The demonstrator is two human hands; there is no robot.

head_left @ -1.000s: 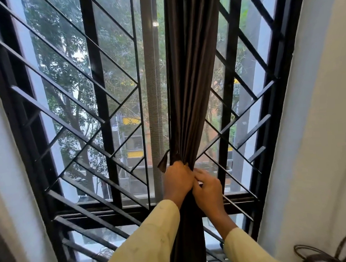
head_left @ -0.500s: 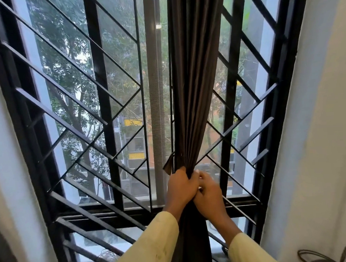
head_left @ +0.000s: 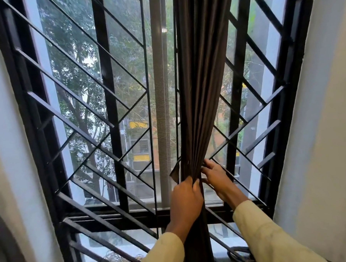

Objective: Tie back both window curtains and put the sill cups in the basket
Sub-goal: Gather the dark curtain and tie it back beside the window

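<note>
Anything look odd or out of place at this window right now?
A loose flap sticks out sideways from the gathered curtain, just above the left hand; otherwise nothing stands out.

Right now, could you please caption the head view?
Left hand grips the gathered brown curtain, right hand at its right edge, before a window grille.

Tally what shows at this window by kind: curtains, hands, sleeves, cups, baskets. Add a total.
Curtains: 1, the brown curtain, bunched
Hands: 2, the left hand gripping it, the right hand beside it
Sleeves: 2, the left sleeve and the right sleeve
Cups: 0 in view
Baskets: 0 in view
Total: 5
</note>
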